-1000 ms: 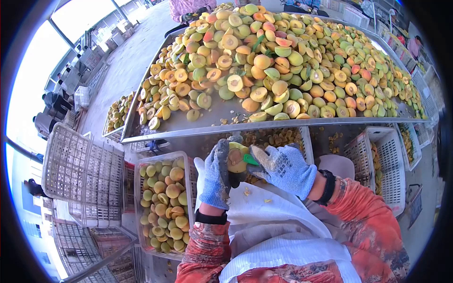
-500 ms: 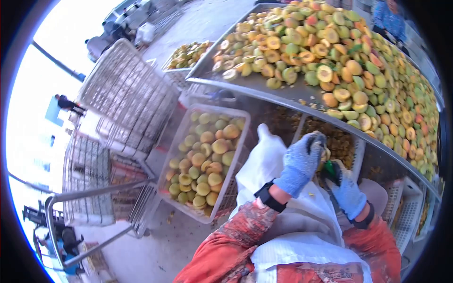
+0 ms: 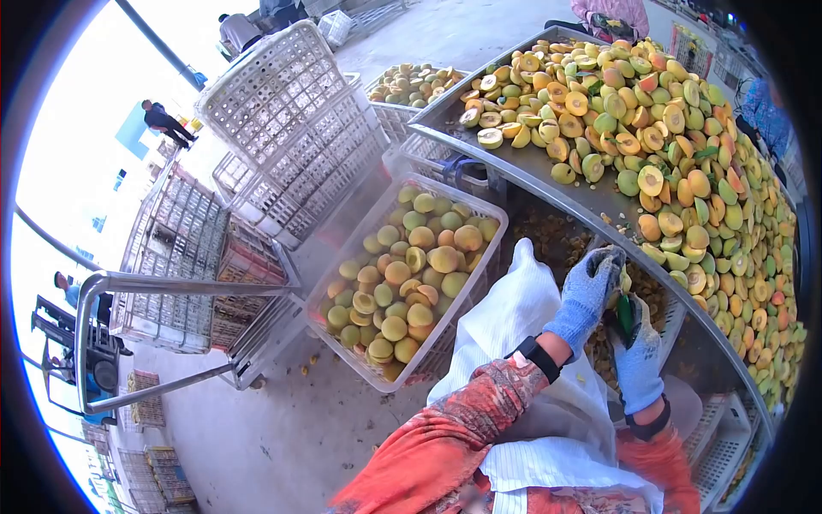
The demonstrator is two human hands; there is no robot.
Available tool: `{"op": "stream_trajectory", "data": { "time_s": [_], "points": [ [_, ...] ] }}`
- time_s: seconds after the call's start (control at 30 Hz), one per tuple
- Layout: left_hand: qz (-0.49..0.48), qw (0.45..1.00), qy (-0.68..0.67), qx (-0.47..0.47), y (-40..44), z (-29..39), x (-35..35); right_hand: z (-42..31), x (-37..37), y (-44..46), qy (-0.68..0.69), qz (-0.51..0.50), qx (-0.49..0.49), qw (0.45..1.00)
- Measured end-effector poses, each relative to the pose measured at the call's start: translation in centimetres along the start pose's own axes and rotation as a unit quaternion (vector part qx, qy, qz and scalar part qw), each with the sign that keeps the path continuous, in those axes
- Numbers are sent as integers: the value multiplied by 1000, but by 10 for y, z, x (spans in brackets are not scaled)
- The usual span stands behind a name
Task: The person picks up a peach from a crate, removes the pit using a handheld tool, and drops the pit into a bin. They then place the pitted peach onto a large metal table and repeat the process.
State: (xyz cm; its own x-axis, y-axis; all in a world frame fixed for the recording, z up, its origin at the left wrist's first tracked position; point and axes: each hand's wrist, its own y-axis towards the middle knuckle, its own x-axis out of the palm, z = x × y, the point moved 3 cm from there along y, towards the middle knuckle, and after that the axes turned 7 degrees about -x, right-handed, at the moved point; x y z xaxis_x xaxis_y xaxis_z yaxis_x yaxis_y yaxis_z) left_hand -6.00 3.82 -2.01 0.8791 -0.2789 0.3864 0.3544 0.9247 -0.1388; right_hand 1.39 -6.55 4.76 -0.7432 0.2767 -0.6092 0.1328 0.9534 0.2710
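Observation:
My left hand [image 3: 587,291], in a blue knitted glove with dark fingertips, is closed around an apricot [image 3: 626,276] that is mostly hidden by the fingers. Just below it, my right hand [image 3: 638,355], gloved alike, grips a green-handled tool [image 3: 628,318]; its working end is hidden against the fruit. Both hands meet above my white apron [image 3: 497,330]. Beyond them, a metal table [image 3: 539,171] bears a large heap of halved apricots [image 3: 685,163]. Left of my hands is a plastic crate [image 3: 318,283] of apricots [image 3: 398,274].
Stacked white crates [image 3: 282,111] stand at left, near a metal cart handle [image 3: 188,285]. Under the table edge lie brown pits or scraps [image 3: 556,236]. White baskets [image 3: 723,454] sit at lower right. People are farther off, one in pink [image 3: 612,15] behind the table; a forklift [image 3: 81,343] is far left.
The view has shifted, so the table, crates and hands appear farther right. My hands stay together at the apricot, and the green handle shows more clearly.

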Motion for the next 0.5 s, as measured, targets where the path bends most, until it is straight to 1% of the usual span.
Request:
{"op": "stream_trajectory", "data": {
  "time_s": [0.03,0.07,0.1,0.17,0.2,0.23,0.27,0.3,0.33,0.37,0.4,0.43,0.47,0.5],
  "points": [
    [-27,988,-153,18,3,-10,3,-9,-1,0,-107,54,-93,988],
    [10,988,-155,16,-5,1,10,-2,0,-1,-100,27,-47,994],
    [8,988,-154,15,-8,-3,11,2,-1,-4,-100,28,-45,994],
    [43,994,-65,74,-14,2,12,10,-1,-6,-93,-31,-26,995],
    [68,994,26,79,-16,7,10,8,-3,-7,-94,-29,-23,995],
    [65,995,27,76,-16,13,7,5,-4,-7,-95,-38,-4,995],
    [49,986,159,24,-18,36,10,3,-5,-7,-95,-46,13,994],
    [33,957,287,-28,-19,47,13,7,-7,-7,-94,-45,14,994],
    [38,935,353,9,-14,43,12,10,-9,-7,-76,-54,-11,996],
    [39,934,354,12,-15,47,14,9,-11,-4,-57,-62,-39,996],
    [34,923,379,52,-17,53,19,4,-14,-3,-56,-60,-42,996],
    [32,910,403,90,-21,59,23,1,-17,-4,94,-82,69,990],
    [53,887,426,172,-26,65,27,-2,-16,-7,243,-106,179,947],
    [60,884,431,172,-28,68,27,-4,-16,-7,249,-112,175,946]
  ]
}}
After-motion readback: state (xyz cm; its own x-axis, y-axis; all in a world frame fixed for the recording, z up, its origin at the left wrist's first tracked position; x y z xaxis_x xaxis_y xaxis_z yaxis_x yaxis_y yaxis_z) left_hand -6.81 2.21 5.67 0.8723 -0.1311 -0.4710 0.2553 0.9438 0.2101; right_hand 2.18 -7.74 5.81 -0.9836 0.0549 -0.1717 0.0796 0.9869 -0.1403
